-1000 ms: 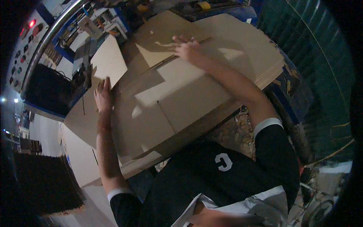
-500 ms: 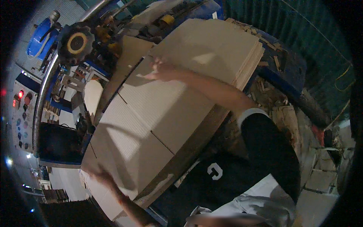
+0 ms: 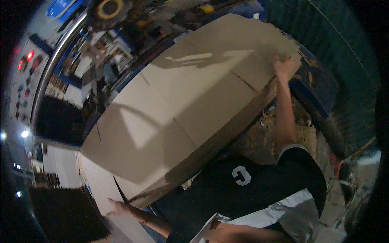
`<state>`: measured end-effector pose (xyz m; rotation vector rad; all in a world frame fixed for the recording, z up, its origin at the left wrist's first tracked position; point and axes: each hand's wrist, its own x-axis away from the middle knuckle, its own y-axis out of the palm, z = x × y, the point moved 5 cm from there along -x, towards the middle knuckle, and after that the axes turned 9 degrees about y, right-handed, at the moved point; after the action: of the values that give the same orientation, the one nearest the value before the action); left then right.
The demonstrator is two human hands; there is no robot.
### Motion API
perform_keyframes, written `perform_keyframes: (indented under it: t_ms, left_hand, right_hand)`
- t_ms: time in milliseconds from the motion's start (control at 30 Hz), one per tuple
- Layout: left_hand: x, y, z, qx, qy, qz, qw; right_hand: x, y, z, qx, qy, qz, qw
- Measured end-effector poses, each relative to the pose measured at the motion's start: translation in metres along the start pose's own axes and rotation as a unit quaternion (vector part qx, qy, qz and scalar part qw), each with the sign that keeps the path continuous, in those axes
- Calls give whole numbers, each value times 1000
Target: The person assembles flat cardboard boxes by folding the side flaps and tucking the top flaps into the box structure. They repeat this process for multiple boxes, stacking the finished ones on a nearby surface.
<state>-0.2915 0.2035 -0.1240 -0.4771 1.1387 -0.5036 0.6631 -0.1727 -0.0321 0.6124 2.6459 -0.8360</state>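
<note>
A thick stack of flat brown cardboard sheets [image 3: 162, 133] lies slantwise in front of me, with dark slots cut into the top sheet. My right hand [image 3: 284, 67] is at the stack's far right end, on the near corner; its fingers look apart, though slightly blurred. At the lower left, my left hand [image 3: 118, 207] rests on a cardboard flap [image 3: 105, 188] beside a dark slot, with its fingers stretched out. Neither hand visibly lifts a sheet. Shadows fall across the top sheet.
Beyond the stack stands a machine with a black handwheel [image 3: 108, 10] and a curved metal rail [image 3: 60, 44]. A control panel [image 3: 25, 81] with a red light is at the left. Cardboard scraps [image 3: 310, 60] lie on the blue machine part at right, near a green corrugated wall [image 3: 348, 44].
My right hand has moved from the middle of the stack to its far right end. My left hand is now lower, on the flap. A slot now shows near the right end. The view has shifted.
</note>
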Motion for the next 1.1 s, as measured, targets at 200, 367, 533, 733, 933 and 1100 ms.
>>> perform_keyframes:
  t_ms: [200, 367, 533, 733, 933, 1100]
  left_hand:
    - [-17, -59, 66, 412, -146, 45, 898]
    - [-15, -92, 116, 590, -268, -16, 762]
    - [24, -163, 199, 488, -32, -97, 867]
    - [96, -167, 319, 441, 178, -382, 793]
    - [108, -167, 375, 235, 486, -411, 735]
    - [103, -145, 379, 185, 501, -382, 754]
  right_hand:
    - [-51, -8, -27, -458, 43, -38, 887]
    - [-54, -70, -106, -532, 43, -233, 813]
    - [75, -175, -113, -147, -160, -154, 964]
    - [220, -133, -103, -90, -627, -486, 603]
    - [220, -111, -109, -63, -635, -525, 563]
    - [217, -71, -116, -1, -680, -501, 535]
